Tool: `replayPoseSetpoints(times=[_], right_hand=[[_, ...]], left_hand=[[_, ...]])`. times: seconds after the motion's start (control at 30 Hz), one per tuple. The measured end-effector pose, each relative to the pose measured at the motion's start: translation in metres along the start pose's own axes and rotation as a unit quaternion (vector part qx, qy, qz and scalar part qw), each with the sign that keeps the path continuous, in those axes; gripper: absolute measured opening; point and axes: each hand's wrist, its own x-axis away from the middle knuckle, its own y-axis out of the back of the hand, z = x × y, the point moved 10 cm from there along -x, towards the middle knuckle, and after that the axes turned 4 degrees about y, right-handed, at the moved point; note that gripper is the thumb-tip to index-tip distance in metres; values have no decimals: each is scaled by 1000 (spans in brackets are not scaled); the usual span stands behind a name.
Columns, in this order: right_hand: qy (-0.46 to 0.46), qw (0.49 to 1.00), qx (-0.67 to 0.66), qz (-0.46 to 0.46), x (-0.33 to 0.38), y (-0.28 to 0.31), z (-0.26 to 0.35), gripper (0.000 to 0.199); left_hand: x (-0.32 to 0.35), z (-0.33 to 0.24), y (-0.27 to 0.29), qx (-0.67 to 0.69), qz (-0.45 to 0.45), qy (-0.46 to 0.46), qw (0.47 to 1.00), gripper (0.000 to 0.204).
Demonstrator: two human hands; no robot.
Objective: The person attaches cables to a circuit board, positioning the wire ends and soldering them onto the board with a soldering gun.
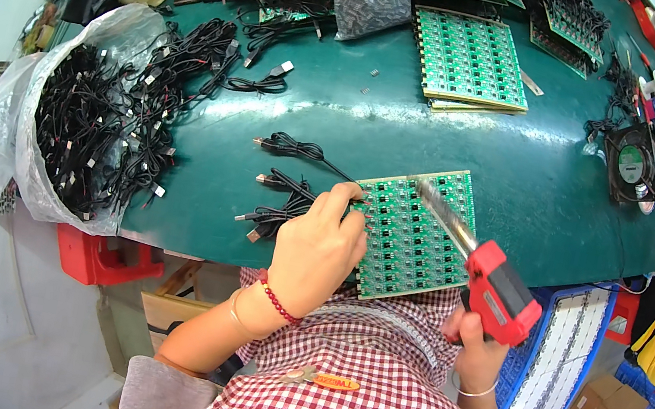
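Soldering a cable lead onto a green circuit board panel [414,233]

The left hand [318,247] is pinching a black cable [285,197] while the right hand [476,353] is gripping the red soldering gun [496,291]; its hot tip risks burning nearby fingers.

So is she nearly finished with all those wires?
Not nearly. A few black cables lie by the green circuit panel, maybe already handled. Right now the left hand presses on the panel and the right hand holds a red soldering gun to it. A big bag of cables waits.
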Motion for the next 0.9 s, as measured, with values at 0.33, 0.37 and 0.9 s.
replayPoseSetpoints(times=[0.33,0.37,0.9], right_hand=[[-36,995,63,62,36,20,-39,30],[-36,995,72,64,34,18,-38,30],[-46,997,54,44,42,22,-45,26]], left_hand=[[-4,-2,-8,-24,13,5,1000,11],[-5,-1,-8,-21,10,11,1000,10],[-5,0,-10,-29,16,16,999,11]])
